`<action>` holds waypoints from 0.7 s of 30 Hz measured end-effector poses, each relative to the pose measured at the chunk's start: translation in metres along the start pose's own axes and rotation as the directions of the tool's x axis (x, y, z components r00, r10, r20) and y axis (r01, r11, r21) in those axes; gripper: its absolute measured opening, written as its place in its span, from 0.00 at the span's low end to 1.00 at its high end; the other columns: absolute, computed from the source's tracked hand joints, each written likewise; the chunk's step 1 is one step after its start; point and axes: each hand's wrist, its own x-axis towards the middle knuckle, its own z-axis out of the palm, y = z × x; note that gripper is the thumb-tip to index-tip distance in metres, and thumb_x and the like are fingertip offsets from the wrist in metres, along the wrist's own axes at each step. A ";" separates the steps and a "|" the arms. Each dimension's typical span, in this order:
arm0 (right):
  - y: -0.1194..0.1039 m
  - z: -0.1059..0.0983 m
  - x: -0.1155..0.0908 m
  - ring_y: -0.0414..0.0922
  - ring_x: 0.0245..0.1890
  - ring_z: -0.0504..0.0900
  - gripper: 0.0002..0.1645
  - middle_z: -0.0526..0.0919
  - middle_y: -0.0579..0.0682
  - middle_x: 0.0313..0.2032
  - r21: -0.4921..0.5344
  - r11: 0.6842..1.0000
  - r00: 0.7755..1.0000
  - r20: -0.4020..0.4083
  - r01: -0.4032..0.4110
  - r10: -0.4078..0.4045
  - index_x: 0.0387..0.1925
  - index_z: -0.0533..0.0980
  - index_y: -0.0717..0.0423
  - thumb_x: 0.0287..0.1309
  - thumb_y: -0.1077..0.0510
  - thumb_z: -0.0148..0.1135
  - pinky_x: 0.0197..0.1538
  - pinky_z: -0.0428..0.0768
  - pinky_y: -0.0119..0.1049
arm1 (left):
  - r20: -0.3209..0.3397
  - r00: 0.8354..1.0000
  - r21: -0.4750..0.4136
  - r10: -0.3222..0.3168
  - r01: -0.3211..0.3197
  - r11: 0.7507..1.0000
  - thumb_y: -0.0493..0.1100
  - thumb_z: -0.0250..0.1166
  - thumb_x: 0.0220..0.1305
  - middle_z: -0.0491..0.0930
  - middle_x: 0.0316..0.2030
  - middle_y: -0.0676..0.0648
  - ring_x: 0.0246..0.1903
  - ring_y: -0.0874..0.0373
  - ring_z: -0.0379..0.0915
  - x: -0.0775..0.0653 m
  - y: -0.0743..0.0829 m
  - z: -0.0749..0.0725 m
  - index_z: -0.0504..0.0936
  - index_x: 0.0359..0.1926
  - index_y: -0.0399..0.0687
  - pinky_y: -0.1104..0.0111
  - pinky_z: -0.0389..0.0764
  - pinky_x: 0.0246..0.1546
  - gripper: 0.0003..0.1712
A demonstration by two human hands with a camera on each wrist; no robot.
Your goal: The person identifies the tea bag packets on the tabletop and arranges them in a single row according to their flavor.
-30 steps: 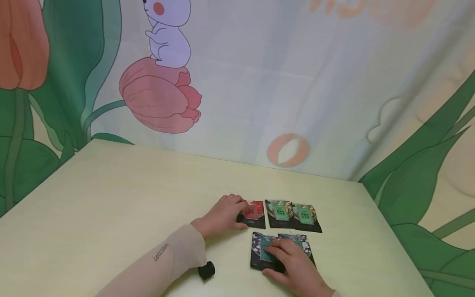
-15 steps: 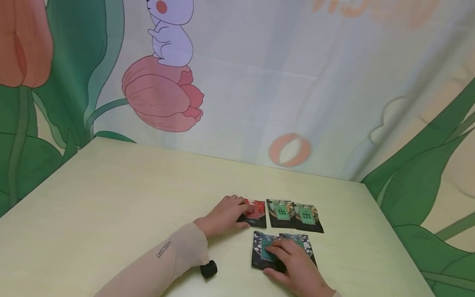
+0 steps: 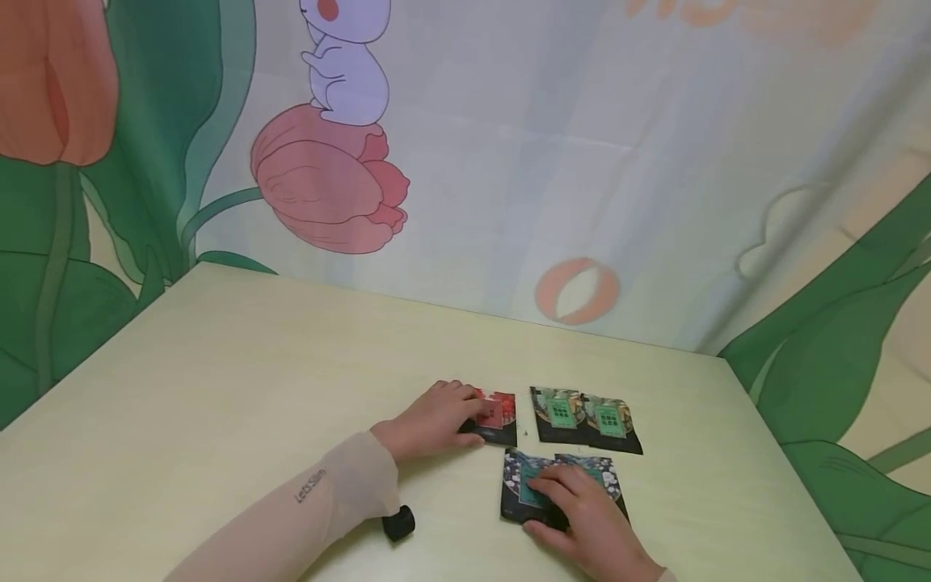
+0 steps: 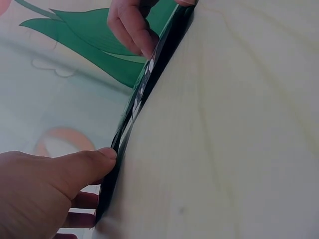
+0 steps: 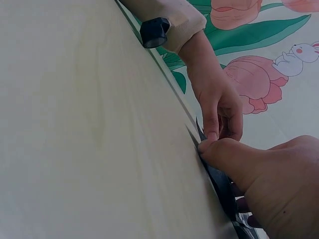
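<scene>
In the head view my left hand [image 3: 431, 416] lies over the left part of a flat red-and-black packet [image 3: 498, 416], its fingertips on the face and its thumb at the near edge. My right hand [image 3: 592, 517] rests on two overlapping dark packets with teal labels and white flowers [image 3: 513, 489], nearer to me; it covers much of the right one. In the left wrist view the left thumb [image 4: 102, 154] meets a dark packet edge close over the table. The right wrist view shows the right thumb [image 5: 214, 149] along another dark edge.
Two overlapping green-labelled packets [image 3: 558, 414] lie right of the red one, behind the right hand. A black camera [image 3: 398, 524] is strapped at the left wrist. The pale wooden table [image 3: 254, 347] ends against a curtain printed with tulips and a rabbit [image 3: 473, 162].
The red packet has slid a little left under my left hand, widening the gap to the green-labelled ones. My right hand stays on its packets. The head view has shifted slightly.
</scene>
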 end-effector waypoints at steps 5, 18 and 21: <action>0.000 0.001 -0.002 0.45 0.55 0.76 0.32 0.79 0.42 0.52 0.016 0.999 0.999 0.030 -0.031 0.031 0.52 0.79 0.43 0.54 0.28 0.58 0.58 0.77 0.46 | 0.024 1.000 -0.001 0.007 -0.007 1.000 0.59 0.64 0.62 0.77 0.56 0.48 0.57 0.52 0.71 -0.007 0.000 -0.002 0.76 0.60 0.54 0.58 0.68 0.63 0.28; -0.001 0.001 -0.004 0.44 0.53 0.76 0.31 0.78 0.42 0.50 -0.002 1.000 1.000 -0.022 0.014 -0.014 0.52 0.80 0.46 0.56 0.30 0.57 0.56 0.78 0.44 | 0.026 0.999 0.016 0.034 -0.034 0.999 0.59 0.64 0.61 0.78 0.54 0.50 0.55 0.53 0.72 -0.029 -0.006 -0.009 0.76 0.60 0.54 0.58 0.69 0.62 0.29; -0.001 0.001 -0.002 0.43 0.54 0.76 0.30 0.78 0.42 0.51 -0.022 0.999 0.998 -0.046 0.035 -0.036 0.52 0.80 0.46 0.57 0.31 0.58 0.56 0.78 0.44 | 0.026 0.999 0.022 0.028 -0.028 0.999 0.59 0.64 0.61 0.77 0.55 0.49 0.56 0.53 0.72 -0.035 -0.009 -0.012 0.76 0.60 0.53 0.58 0.68 0.62 0.29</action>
